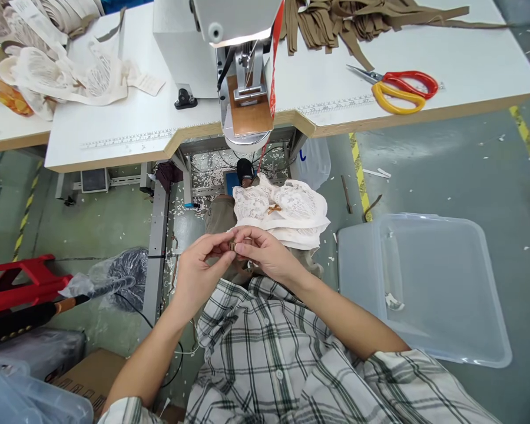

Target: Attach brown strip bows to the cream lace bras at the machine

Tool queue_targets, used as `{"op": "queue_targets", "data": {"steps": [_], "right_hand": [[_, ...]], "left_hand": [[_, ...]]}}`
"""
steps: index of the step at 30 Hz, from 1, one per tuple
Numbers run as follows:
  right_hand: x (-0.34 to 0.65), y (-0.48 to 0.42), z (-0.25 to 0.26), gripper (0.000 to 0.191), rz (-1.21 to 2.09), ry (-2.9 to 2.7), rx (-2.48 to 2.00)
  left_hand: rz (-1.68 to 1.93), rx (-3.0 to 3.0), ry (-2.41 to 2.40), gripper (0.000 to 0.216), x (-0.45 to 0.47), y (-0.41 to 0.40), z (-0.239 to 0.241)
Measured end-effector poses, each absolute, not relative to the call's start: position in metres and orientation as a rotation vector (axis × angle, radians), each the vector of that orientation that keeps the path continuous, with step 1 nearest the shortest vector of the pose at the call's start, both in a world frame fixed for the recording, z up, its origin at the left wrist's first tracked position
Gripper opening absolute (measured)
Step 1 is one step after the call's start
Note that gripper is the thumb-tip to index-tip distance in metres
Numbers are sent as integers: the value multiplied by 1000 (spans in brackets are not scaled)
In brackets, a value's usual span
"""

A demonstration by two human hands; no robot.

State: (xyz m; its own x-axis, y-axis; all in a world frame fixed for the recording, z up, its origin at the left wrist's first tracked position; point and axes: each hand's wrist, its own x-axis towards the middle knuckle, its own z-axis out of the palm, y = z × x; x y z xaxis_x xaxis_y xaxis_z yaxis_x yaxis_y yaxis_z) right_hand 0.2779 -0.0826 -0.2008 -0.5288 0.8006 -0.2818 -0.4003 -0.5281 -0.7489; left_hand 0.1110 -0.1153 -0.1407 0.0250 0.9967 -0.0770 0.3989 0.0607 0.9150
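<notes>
My left hand [199,265] and my right hand [265,252] meet in front of my chest, fingertips pinched together on a small tan strip piece [232,245]. Both hands are closed on it. Just beyond them, a stack of white lace bra cups [287,212] with a small tan bow rests on my lap. Farther off stands the sewing machine [229,53] with its tan plate at the table's cut-out.
Tan strips [335,23] and red-and-yellow scissors [400,89] lie on the white table [468,65] at right; white lace pieces [62,70] are piled at left. A clear plastic bin [428,288] sits on the floor at right, a red stool [22,280] at left.
</notes>
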Motion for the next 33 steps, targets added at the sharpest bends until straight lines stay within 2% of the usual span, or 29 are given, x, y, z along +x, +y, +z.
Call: {"op": "queue_targets", "data": {"steps": [5, 11, 16, 21, 25, 30, 33], "right_hand": [[282, -78, -200, 26, 2118, -903, -746], [286, -75, -196, 15, 1972, -1115, -742], [288, -75, -196, 16, 1894, -1235, -741], [286, -80, -203, 25, 1879, -1309, -779], [286, -82, -200, 16, 1747, -1469, -858], [291, -81, -193, 7, 1465, -1605, -765], [295, -81, -194, 6, 1394, -1561, -733]], "left_hand": [[919, 1510, 1535, 5, 111, -118, -144], [806, 1396, 1517, 3, 107, -116, -140], [720, 1301, 1437, 8, 101, -114, -138], [768, 1899, 1621, 11, 105, -118, -151], [894, 2329, 1668, 12, 110, -121, -160], [1074, 1670, 1499, 9, 112, -121, -161], [965, 1389, 1307, 25, 111, -120, -163]]}}
